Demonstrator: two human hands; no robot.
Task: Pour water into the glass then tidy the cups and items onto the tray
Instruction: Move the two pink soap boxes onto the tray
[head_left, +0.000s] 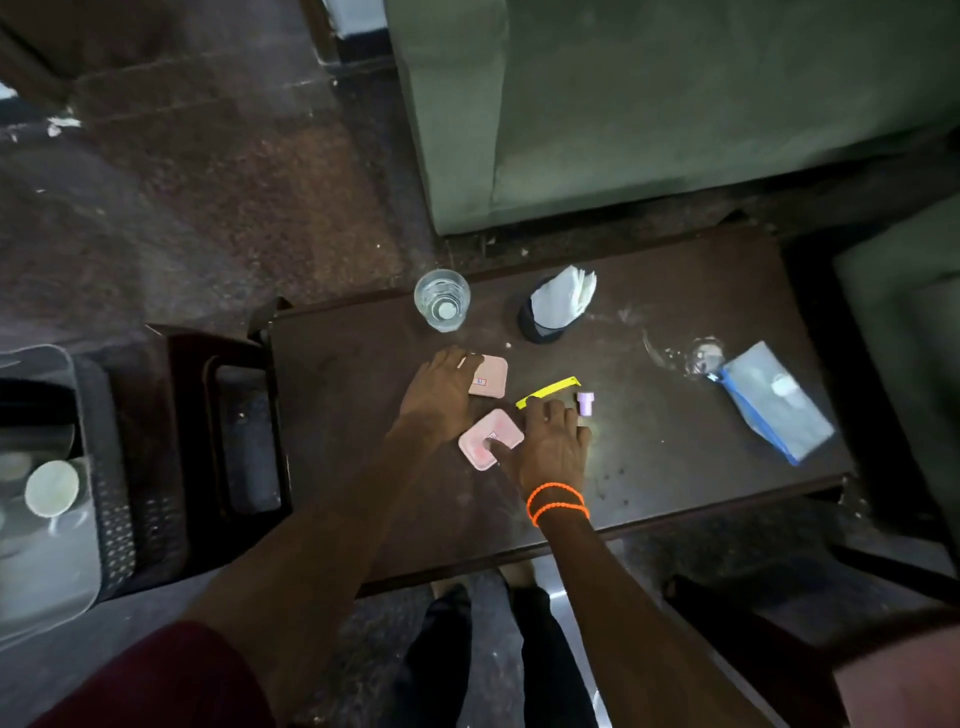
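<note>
Two pink square coasters with rounded corners lie on the dark brown wooden worktop (363, 415), near its middle. The farther pink coaster (491, 375) sits roughly square to the worktop's edges, a small red-and-white label on its face; the left hand (439, 387) lies flat beside it with straight fingers (467, 359) resting on its left edge. The nearer pink coaster (488, 439) is turned about a quarter-way, so one corner points toward the person; the right hand (553, 441) presses its thumb onto it, and its other fingers (545, 410) curl down onto the worktop at the near end of a flat yellow plastic strip (550, 391). Whether those fingers actually hold the strip I cannot tell. The strip's long axis runs from near left to far right, and it is slightly tilted against the worktop's edge. Just right of it stands a small lilac plastic cap (585, 402).

A clear drinking glass (442, 300), holding water, stands upright at the worktop's far edge. To its right is a dark round holder (540, 322) with white paper napkins (569, 293). Well to the right lies a translucent zip pouch with a blue edge (774, 405), its long axis running far-left to near-right. Two orange bead bracelets (558, 501) circle the right wrist.
</note>
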